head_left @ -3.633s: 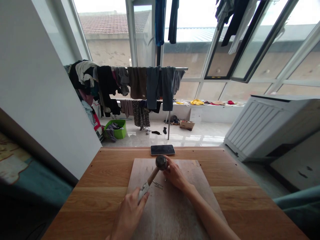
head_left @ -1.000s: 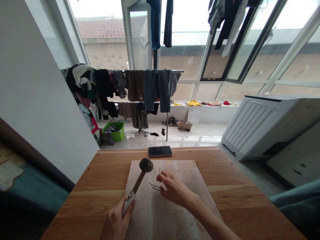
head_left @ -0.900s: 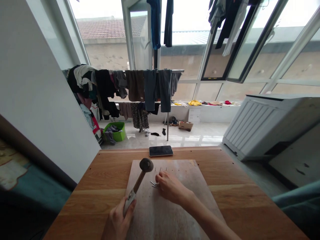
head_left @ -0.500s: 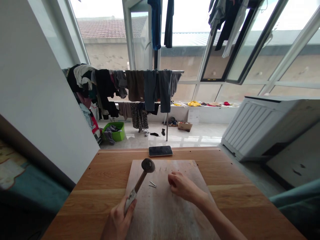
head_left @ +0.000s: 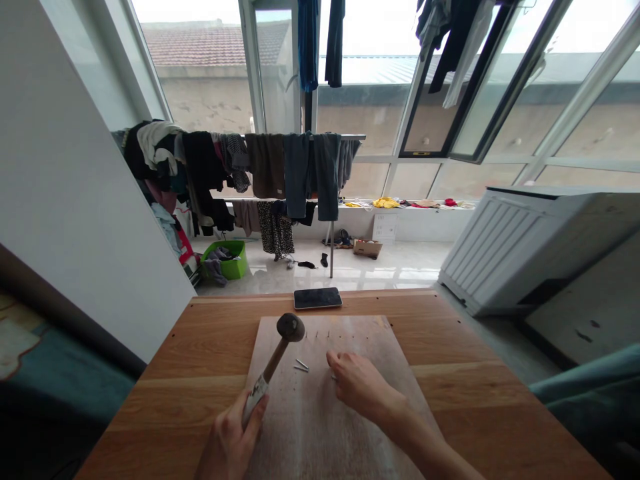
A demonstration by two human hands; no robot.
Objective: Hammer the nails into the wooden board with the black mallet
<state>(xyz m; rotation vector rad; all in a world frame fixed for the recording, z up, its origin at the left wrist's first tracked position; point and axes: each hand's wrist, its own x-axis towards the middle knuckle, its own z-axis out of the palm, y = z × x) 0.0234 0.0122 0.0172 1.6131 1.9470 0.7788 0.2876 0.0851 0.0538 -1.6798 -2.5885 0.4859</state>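
Observation:
My left hand (head_left: 235, 430) is closed around the pale, worn grip of a mallet (head_left: 276, 360). Its dark round head is raised at the upper left of a wooden board (head_left: 320, 433). Over the middle of this board, my right hand (head_left: 357, 381) is closed with its fingertips pinched together. A small silvery end, which looks like a nail (head_left: 333, 378), shows beneath those fingers; the rest is hidden. Two loose nails (head_left: 301, 365) lie between the mallet and my right hand. Several thin nails (head_left: 328, 335) stand in a row near the board's far edge.
The board lies on a brown wooden table (head_left: 165, 393). A phone (head_left: 317, 298) rests beyond the board near the table's far edge. Past the table are a drying rack with clothes (head_left: 270, 163), a green basket (head_left: 235, 263), a small cardboard box (head_left: 367, 248) and a white appliance (head_left: 493, 250).
My right hand has moved slightly left and nearer to me over the board. The mallet stays in my left hand, and the whole view has shifted a little.

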